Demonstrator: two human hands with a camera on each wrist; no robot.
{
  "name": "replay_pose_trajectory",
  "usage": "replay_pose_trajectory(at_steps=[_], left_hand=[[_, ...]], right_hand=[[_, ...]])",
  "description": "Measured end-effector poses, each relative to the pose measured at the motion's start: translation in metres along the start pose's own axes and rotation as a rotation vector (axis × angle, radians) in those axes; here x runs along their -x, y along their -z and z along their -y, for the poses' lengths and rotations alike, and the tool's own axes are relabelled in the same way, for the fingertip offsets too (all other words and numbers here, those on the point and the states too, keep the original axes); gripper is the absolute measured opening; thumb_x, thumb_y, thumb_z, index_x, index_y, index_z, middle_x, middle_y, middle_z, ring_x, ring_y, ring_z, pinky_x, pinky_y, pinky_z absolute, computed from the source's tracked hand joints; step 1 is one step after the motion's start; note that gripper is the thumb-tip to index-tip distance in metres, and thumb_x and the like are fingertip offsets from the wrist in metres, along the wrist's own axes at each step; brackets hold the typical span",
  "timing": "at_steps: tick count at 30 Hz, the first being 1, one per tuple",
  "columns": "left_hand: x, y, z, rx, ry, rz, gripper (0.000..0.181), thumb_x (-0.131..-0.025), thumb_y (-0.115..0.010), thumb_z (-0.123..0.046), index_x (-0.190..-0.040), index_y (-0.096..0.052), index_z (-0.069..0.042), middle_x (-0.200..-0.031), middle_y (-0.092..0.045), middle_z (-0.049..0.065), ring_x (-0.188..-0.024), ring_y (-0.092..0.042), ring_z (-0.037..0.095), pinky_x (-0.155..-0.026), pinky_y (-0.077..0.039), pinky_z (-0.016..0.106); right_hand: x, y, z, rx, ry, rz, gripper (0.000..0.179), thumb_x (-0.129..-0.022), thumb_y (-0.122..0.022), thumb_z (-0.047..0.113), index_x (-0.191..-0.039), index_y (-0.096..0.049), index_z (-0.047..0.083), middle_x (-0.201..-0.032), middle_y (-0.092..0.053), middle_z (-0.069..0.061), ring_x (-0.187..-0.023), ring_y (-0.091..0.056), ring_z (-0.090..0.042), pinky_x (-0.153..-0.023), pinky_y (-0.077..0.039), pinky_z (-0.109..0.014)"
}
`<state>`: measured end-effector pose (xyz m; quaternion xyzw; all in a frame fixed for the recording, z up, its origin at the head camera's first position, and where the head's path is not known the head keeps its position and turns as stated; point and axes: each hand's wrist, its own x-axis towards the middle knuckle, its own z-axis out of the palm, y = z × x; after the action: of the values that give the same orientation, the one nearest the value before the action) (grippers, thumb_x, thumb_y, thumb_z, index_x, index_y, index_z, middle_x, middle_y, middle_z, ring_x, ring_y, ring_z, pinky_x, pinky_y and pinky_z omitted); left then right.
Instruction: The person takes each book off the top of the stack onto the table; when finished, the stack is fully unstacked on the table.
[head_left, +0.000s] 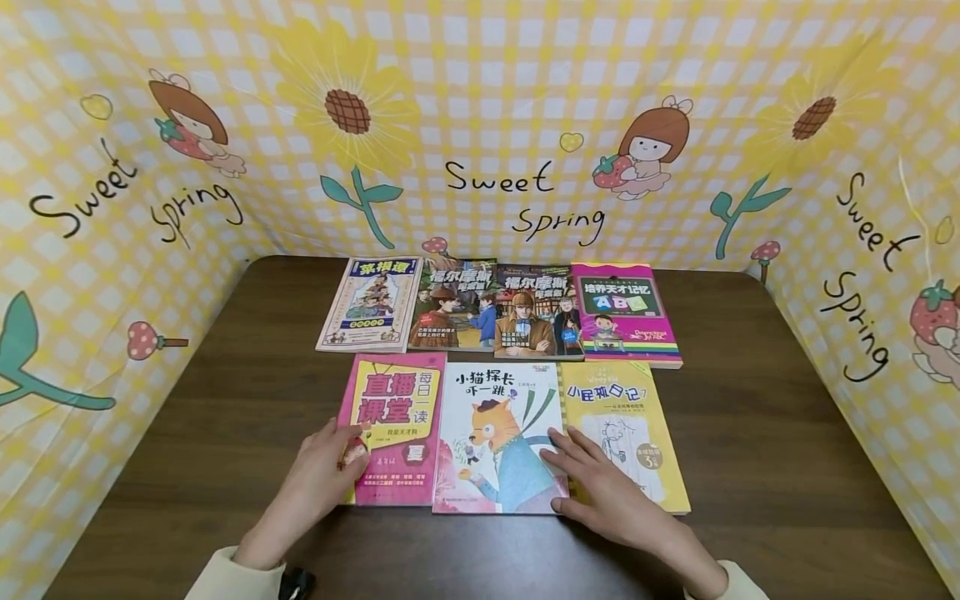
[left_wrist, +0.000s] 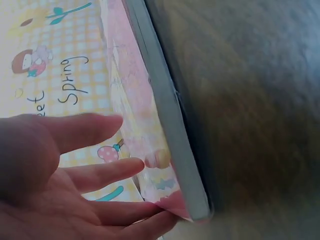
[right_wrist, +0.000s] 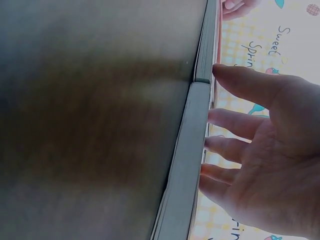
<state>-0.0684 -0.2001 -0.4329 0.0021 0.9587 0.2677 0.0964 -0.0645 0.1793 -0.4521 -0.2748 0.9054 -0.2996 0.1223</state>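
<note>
In the head view, three books lie side by side in the near row. My left hand (head_left: pixel 322 467) rests over the left side of the pink book (head_left: pixel 393 454), its fingers loosely extended. The middle one is a cat picture book (head_left: pixel 495 433) with a white and pink cover. Across the seam between it and the yellow book (head_left: pixel 663 454), my right hand (head_left: pixel 600 487) lies with fingers spread, the thumb at the cat book's lower right. Both wrist views show relaxed fingers along the covers: the left hand (left_wrist: pixel 65 185) and the right hand (right_wrist: pixel 275 145).
Behind stands a row of several books: a cream comic-style one (head_left: pixel 367 304), two detective books (head_left: pixel 453 308) and a magenta ABC book (head_left: pixel 630 312). All lie on a dark wooden table (head_left: pixel 780 467). Yellow checked cloth (head_left: pixel 495 100) encloses the back and sides.
</note>
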Motion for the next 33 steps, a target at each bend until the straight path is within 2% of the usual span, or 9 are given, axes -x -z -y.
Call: replay_pose_trajectory(at_steps=[9, 24, 33], left_hand=[[-0.0007, -0.0033, 0.0005, -0.022, 0.002, 0.07, 0.062, -0.087, -0.07, -0.019, -0.139, -0.044, 0.003, -0.144, -0.016, 0.045, -0.132, -0.016, 0.061, -0.101, -0.024, 0.07], [-0.0008, -0.0014, 0.0023, -0.023, 0.0, 0.071, 0.063, -0.087, -0.071, -0.02, -0.139, -0.044, 0.004, -0.145, -0.016, 0.045, -0.132, -0.017, 0.061, -0.099, -0.024, 0.072], [-0.0002, -0.001, 0.0028, -0.019, 0.005, 0.08, 0.065, -0.087, -0.071, -0.022, -0.14, -0.043, 0.003, -0.147, -0.015, 0.043, -0.133, -0.016, 0.06, -0.1, -0.024, 0.071]], right_hand=[[-0.0004, 0.0004, 0.0012, 0.001, -0.005, 0.007, 0.058, -0.088, -0.07, 0.022, -0.141, -0.05, 0.009, -0.155, -0.031, -0.011, -0.143, -0.018, -0.038, -0.106, -0.03, -0.059], [-0.0025, -0.0037, 0.0017, 0.096, -0.028, -0.003, 0.059, -0.089, -0.07, 0.027, -0.142, -0.049, 0.012, -0.155, -0.031, -0.01, -0.143, -0.019, -0.036, -0.107, -0.029, -0.057], [-0.0028, -0.0055, 0.0031, 0.117, -0.044, -0.002, 0.06, -0.089, -0.069, 0.029, -0.143, -0.048, 0.014, -0.156, -0.03, -0.009, -0.143, -0.019, -0.035, -0.107, -0.029, -0.056]])
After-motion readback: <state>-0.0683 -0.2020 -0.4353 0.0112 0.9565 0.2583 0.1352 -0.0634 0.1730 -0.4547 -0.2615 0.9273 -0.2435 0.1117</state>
